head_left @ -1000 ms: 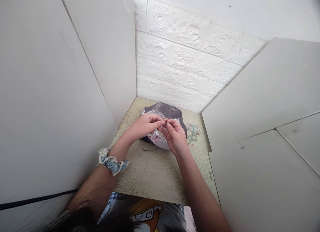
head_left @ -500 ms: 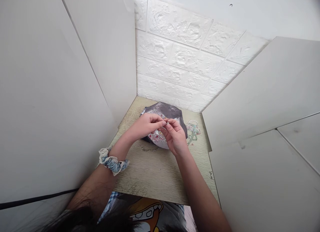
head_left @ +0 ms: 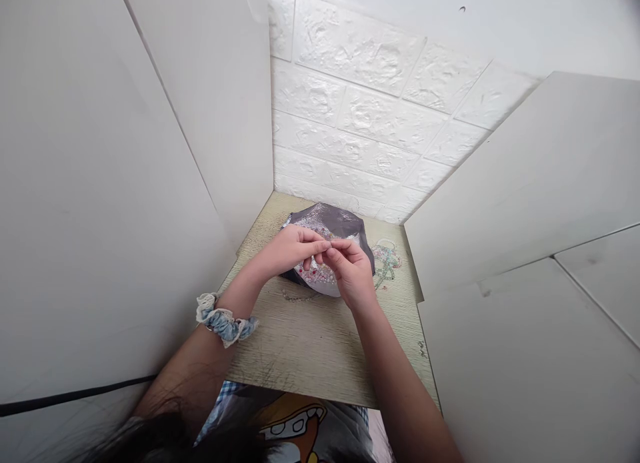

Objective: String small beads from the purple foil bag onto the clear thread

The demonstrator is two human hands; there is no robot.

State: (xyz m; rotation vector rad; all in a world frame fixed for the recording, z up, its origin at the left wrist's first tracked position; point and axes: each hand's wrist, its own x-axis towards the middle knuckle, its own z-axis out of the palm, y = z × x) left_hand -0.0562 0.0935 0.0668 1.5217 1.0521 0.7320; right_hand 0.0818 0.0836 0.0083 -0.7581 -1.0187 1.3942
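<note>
Pouch (head_left: 345,222) of shiny grey fabric is lying open at the far end of the wooden table (head_left: 310,346), close to the white brick-pattern wall (head_left: 360,116), and I am seeing a heap of pink and pale beads (head_left: 320,275) showing in its mouth on the near side. Both hands are hovering right over that opening. The left hand (head_left: 289,251) is coming in from the left with a blue, lace-edged scrunchie (head_left: 225,318) sitting on its wrist, and the right hand (head_left: 354,275) is reaching in from the near right. Their fingertips (head_left: 324,248) are meeting above the beads, thumb and forefinger of each hand pinching closed against the other hand's. I am not able to tell whether anything is sitting between them, as it is too small on my feed. The other fingers of both hands are curling loosely inward. Just right of the pouch a tangle of green and pale beaded strands (head_left: 386,260) is resting on the table, and a thin beaded chain (head_left: 296,296) is lying just in front of the pouch, under the left hand. A few tiny loose pieces (head_left: 423,348) are sitting near the table's right edge. Plain white panels (head_left: 100,183) are closing in the table on both sides.
</note>
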